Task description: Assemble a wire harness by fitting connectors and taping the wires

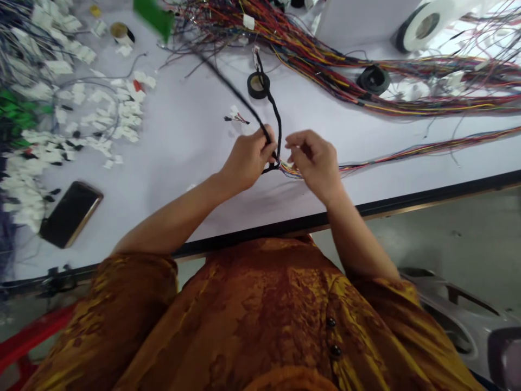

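A long white bench [191,136] fills most of the view, with the person's orange patterned shirt [260,320] just below its front edge. Thick bundles of multicoloured wires [325,70] sprawl across the far side of the bench, and a large roll of white tape [423,24] sits at the far right corner. Heaps of white-tagged connectors [97,117] cover the left end, beside a black phone [70,214] lying near the front edge.

In the middle of the bench, close to the front edge, the left hand [246,160] has its fingers [266,147] clamped on a black-wrapped wire harness [277,119]. The harness loops up toward a small roll of black tape [258,85], which lies just beside it. The right hand [315,165] hangs just to the side with its fingers [295,149] curled and close together, directly by the coloured wire ends [290,171]. Whether they are gripping those wires, I cannot tell.
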